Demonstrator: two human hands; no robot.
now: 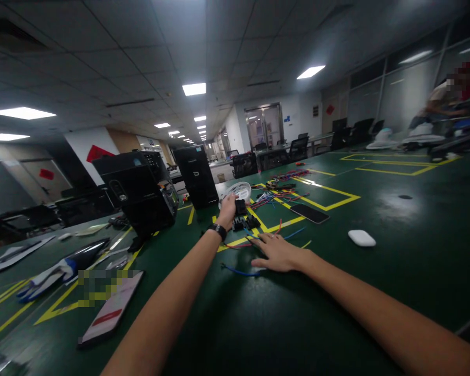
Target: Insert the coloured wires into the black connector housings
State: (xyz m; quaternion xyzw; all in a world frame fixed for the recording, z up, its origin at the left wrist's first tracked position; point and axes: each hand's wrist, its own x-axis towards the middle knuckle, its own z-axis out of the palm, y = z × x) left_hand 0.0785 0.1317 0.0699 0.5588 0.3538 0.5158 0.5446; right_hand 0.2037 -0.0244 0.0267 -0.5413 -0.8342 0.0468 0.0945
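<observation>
My left hand [227, 210], with a dark band on its wrist, reaches forward and is closed on a small black part [240, 207]. Just behind it is a white round slatted object [241, 191], perhaps a small fan. Several more black parts [246, 223] lie on the table below that hand. My right hand [276, 251] rests low over the green table with fingers spread, holding nothing that I can see. Around its fingers lie loose wires, among them a blue wire [241, 272] and a red wire [237, 246]. What is under the palm is hidden.
Two black computer cases [139, 196] [196, 177] stand at the left. Bundles of coloured wires [288, 196], a dark phone [309, 213] and a white case [361, 238] lie to the right. At the left are a pink-screened phone [112, 310] and gloves [58, 274]. A person [438, 102] leans at far right.
</observation>
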